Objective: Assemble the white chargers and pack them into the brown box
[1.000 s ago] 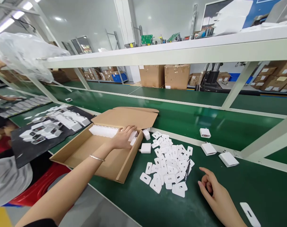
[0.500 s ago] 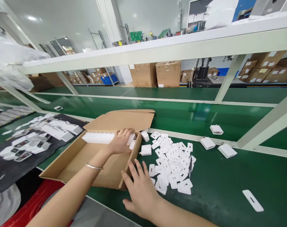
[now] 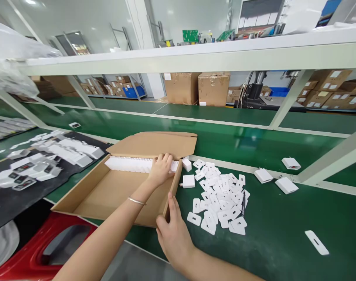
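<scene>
A long green worktop (image 3: 283,242) runs across the room, smooth and a little shiny. Above it sits a pale metal shelf (image 3: 195,58), and big brown boxes (image 3: 213,89) stand on the floor behind.

On the worktop lies a flat brown cardboard box (image 3: 113,195) with its lid (image 3: 154,144) folded back. The box is wide and shallow, with plain rough card inside. Most of it is bare. Along its far wall sits one neat row of white chargers (image 3: 127,164), packed tight side by side.

To the left is a black mat (image 3: 8,195) with more white blocks (image 3: 63,150) on it, all jumbled.

The left hand (image 3: 161,169) is inside the box at the right end of the row. Its fingers are bent down over the last chargers there, pressing on them. The right hand (image 3: 173,234) is wrapped around the near right corner of the box, thumb on the wall, gripping the card.

Just right of the box is a heap of small flat white plastic pieces (image 3: 221,201), each with a hole cut in it. A single white charger (image 3: 188,181) lies between the box and the heap. Three more white chargers (image 3: 286,185) lie well apart, farther right. One long flat white piece (image 3: 316,242) lies alone near the front.
</scene>
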`<state>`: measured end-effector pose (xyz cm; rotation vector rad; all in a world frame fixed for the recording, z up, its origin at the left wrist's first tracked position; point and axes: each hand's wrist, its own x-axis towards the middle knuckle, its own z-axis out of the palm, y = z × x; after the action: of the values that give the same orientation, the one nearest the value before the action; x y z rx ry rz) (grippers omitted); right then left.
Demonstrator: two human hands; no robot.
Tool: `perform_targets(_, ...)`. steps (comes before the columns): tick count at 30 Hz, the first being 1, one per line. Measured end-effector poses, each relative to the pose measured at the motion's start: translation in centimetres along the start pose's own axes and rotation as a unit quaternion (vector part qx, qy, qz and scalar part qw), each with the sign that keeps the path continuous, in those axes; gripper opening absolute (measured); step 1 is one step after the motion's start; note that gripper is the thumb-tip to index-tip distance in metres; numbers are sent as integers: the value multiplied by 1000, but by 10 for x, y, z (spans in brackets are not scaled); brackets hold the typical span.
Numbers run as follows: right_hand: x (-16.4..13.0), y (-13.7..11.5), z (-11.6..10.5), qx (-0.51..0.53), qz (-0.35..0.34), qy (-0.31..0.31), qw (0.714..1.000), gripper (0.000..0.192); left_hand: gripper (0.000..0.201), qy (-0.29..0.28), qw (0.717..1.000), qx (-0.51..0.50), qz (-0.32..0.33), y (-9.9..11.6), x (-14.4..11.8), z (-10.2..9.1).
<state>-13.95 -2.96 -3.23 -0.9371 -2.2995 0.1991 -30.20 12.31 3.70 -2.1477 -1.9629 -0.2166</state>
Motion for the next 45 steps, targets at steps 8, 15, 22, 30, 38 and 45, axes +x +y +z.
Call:
perform_targets(8, -2, 0, -8, 37, -12, -34, 999, 25, 50, 2, 992, -102, 68, -28, -9, -1)
perform_targets(15, -1, -4, -17, 53, 6, -85, 995, 23, 42, -31, 995, -48, 81, -34, 3, -9)
perform_targets(22, 0, -5, -19, 69, 4, -75, 995, 23, 45, -24, 994, -51, 97, -29, 0, -11)
perform_targets(30, 0, -4, -21, 79, 1, -81, 994, 28, 62, -36, 976, -217, -8, -44, 7, 5)
perform_targets(38, -3, -2, -15, 114, -2, -86, 990, 27, 58, -46, 984, -173, -21, -35, 8, 9)
perform_targets(45, 0, -3, -20, 118, 13, -85, 989, 22, 53, -52, 984, -146, -89, -26, 20, 8)
